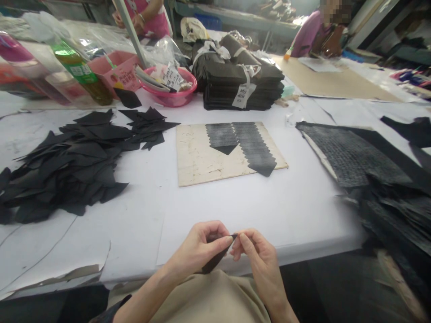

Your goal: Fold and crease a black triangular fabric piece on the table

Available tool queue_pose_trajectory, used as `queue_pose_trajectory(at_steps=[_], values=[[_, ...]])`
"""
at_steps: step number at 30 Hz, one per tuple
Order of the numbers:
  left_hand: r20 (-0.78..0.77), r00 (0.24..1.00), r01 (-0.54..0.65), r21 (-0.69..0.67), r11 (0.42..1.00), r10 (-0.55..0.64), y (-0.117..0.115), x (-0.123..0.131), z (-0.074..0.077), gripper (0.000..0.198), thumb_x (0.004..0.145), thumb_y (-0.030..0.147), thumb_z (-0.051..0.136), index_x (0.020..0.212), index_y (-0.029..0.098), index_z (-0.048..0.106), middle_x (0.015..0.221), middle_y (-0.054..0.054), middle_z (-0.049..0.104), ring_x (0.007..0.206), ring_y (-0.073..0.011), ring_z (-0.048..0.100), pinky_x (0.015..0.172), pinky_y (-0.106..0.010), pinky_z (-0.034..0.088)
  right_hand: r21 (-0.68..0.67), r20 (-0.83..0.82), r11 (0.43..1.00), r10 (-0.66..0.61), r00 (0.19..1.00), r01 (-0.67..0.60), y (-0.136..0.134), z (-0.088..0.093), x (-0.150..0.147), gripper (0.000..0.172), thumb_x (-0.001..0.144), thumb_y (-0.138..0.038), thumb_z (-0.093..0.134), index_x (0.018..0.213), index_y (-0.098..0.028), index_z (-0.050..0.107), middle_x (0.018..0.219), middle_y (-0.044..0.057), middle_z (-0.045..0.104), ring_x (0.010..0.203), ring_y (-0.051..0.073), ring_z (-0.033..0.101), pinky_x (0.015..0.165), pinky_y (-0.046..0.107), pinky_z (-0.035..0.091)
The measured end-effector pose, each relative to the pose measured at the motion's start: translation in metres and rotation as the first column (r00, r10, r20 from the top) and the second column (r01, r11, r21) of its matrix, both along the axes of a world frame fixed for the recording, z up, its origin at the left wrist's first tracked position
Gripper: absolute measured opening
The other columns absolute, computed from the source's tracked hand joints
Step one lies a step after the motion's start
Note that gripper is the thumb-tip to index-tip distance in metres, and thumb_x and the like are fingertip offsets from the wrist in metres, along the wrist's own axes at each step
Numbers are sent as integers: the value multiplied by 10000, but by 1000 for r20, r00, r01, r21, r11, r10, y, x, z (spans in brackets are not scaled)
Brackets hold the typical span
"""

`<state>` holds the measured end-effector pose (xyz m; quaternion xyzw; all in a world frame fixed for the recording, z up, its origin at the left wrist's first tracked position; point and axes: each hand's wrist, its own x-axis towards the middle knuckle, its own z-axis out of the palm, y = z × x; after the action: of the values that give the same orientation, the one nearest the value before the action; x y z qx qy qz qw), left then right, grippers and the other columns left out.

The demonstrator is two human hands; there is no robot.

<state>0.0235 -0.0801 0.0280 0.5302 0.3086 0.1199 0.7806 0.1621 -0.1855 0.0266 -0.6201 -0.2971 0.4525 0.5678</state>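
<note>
Both my hands grip one small black piece (216, 260) above my lap, at the near edge of the desk (235, 204). My left hand (201, 248) is closed around it, thumb on top, while my right hand (256, 256) pinches its upper tip with the fingertips. Far across the desk, a round pink basin (184, 95) holds handwritten paper slips and flat cards. Just left of it stands a square pink basket (117, 74) with a label on its front; I cannot tell what is inside. A green-labelled bottle (85, 75) beside it holds yellowish liquid. A loose heap of black pieces (67, 166) lies to my left, and a board (197, 159) carries two overlapping rows.
</note>
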Motion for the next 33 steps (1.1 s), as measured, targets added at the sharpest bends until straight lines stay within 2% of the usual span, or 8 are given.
queue_pose_trajectory(at_steps=[4, 12, 17, 23, 26, 30, 33], values=[[41, 999, -3, -25, 1000, 4, -1, 1, -2, 321, 863, 422, 664, 814, 110, 608, 726, -41, 619, 665, -122, 551, 595, -200, 391, -3, -25, 1000, 1, 1000, -1, 0, 1, -1, 246, 913, -410, 600, 964, -172, 637, 656, -1, 634, 611, 143, 604, 640, 272, 528], [63, 998, -5, -19, 1000, 6, 0, -1, -4, 285, 887, 387, 646, 825, 111, 609, 745, -39, 624, 673, -111, 533, 605, -196, 385, -12, -22, 999, 47, 999, -48, 3, 4, -1, 229, 927, -402, 583, 887, -180, 618, 680, -12, 626, 611, 117, 585, 636, 237, 497], [44, 999, -20, 60, 998, 17, -2, 0, -5, 259, 890, 353, 641, 797, 113, 610, 731, -26, 609, 666, -106, 515, 609, -199, 385, -43, 39, 999, 26, 999, -25, 3, 5, -3, 254, 941, -421, 555, 866, -181, 591, 681, -18, 599, 619, 114, 568, 642, 234, 481], [31, 999, -36, 191, 981, 31, -2, 5, -5, 260, 918, 340, 599, 780, 121, 606, 713, -17, 614, 667, -111, 529, 622, -205, 401, -85, 120, 995, -46, 992, 57, 5, -1, -9, 274, 947, -447, 533, 863, -188, 566, 648, -35, 546, 576, 97, 515, 576, 209, 440], [26, 998, -56, 185, 981, 53, 1, 6, -5, 280, 914, 372, 603, 791, 121, 604, 705, -21, 610, 661, -118, 531, 609, -210, 402, -63, 35, 995, -79, 996, 82, 11, -3, -11, 289, 935, -464, 548, 879, -181, 569, 641, -31, 542, 567, 100, 511, 558, 211, 444], [29, 994, -108, 116, 987, 106, 4, 6, -6, 296, 906, 398, 612, 806, 120, 591, 692, -22, 606, 632, -115, 533, 572, -201, 389, -8, -138, 993, -116, 984, 116, 18, -1, -11, 324, 932, -471, 547, 1043, -168, 582, 674, -19, 561, 562, 109, 524, 557, 232, 470], [21, 992, -129, 99, 987, 127, 4, 6, -6, 308, 902, 409, 618, 810, 117, 590, 692, -23, 608, 619, -105, 519, 558, -191, 376, -11, -143, 994, -114, 983, 113, 21, 2, -10, 291, 921, -449, 579, 929, -160, 611, 662, -13, 568, 570, 103, 530, 563, 220, 461]])
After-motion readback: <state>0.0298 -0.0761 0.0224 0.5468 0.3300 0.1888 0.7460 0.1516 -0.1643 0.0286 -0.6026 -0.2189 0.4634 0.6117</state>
